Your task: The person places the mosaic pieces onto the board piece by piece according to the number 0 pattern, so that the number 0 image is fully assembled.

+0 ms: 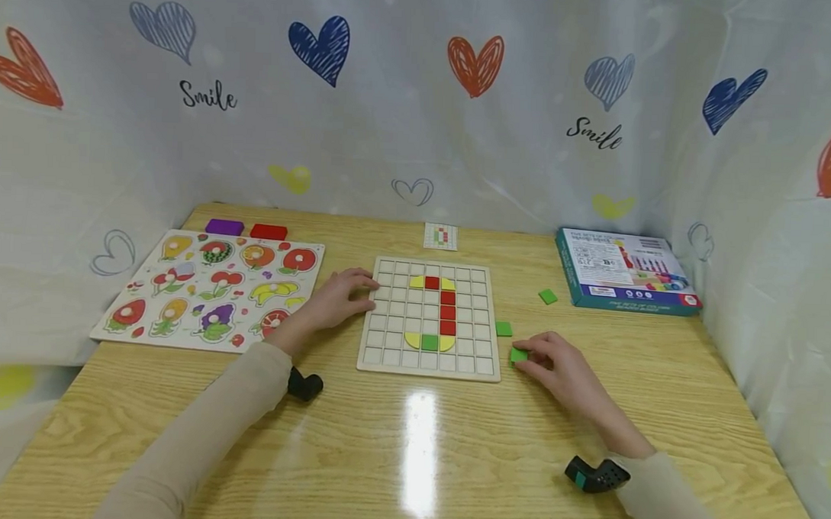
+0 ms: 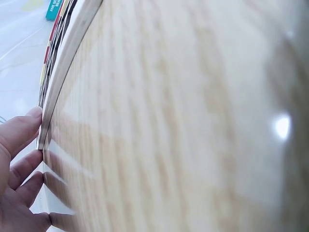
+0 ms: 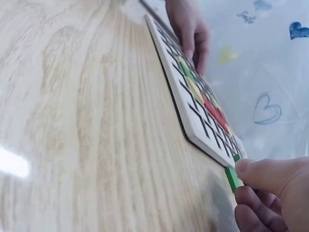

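A white grid board (image 1: 384, 358) lies mid-table, bearing yellow quarter-round pieces (image 1: 413, 341), several red square tiles (image 1: 447, 312) and one green square (image 1: 429, 342) that form part of a ring. At the board's left edge rests my left hand (image 1: 340, 296); in the left wrist view its thumb touches the edge and the other fingertips meet the table. My right hand (image 1: 556, 367) pinches a green square tile (image 1: 518, 355) between thumb and fingers, just off the board's lower right side. Another green tile (image 1: 504, 329) lies beside the board, and a third tile (image 1: 548, 296) farther back.
Behind the board lies a small pattern card (image 1: 441, 237). A fruit puzzle board (image 1: 243, 269) occupies the left, with a purple block (image 1: 224, 228) and a red block (image 1: 268, 231) behind it. A flat teal-edged box (image 1: 628, 271) sits at the back right, near the curtain.
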A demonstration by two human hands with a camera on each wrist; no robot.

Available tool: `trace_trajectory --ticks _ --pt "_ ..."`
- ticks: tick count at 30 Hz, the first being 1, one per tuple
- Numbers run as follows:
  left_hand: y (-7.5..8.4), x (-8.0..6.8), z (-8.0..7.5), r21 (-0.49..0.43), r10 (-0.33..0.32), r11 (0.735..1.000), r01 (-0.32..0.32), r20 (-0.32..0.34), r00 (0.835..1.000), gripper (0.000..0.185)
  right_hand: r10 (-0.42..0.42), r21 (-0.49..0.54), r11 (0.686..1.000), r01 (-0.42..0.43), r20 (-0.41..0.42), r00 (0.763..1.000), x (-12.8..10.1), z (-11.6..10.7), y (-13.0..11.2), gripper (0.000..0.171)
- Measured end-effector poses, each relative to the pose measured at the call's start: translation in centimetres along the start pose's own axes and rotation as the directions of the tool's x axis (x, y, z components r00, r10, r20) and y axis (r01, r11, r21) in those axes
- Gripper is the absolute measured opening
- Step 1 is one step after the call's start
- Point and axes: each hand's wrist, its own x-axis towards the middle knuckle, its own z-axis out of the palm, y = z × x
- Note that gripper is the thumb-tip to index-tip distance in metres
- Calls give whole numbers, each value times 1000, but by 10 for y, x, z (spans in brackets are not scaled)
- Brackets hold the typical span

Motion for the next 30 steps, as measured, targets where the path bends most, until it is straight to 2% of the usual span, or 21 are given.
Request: trace_trajectory --ticks 5,9,14,20,24,30 --pt "0 0 0 -3 10 1000 -10 -5 1000 38 13 39 999 -11 -49 999 16 -9 -9 28" --pt "-2 0 1 -6 25 1000 -25 -16 1000 37 10 80 997 -6 -49 999 36 -14 -17 30" --pt "-2 1 1 -12 13 1000 -13 -5 1000 38 24 120 992 -25 10 1000 68 -10 -30 33" --pt "1 0 1 0 -10 1000 10 10 1000 38 45 187 980 -69 131 990 106 8 -48 35" --pt "1 0 1 -5 -7 1000 7 6 1000 38 -2 148 989 -26 184 983 127 22 -56 31" --pt "-1 0 0 3 -8 1000 8 -1 1000 38 -55 55 997 45 208 976 150 40 -63 28"
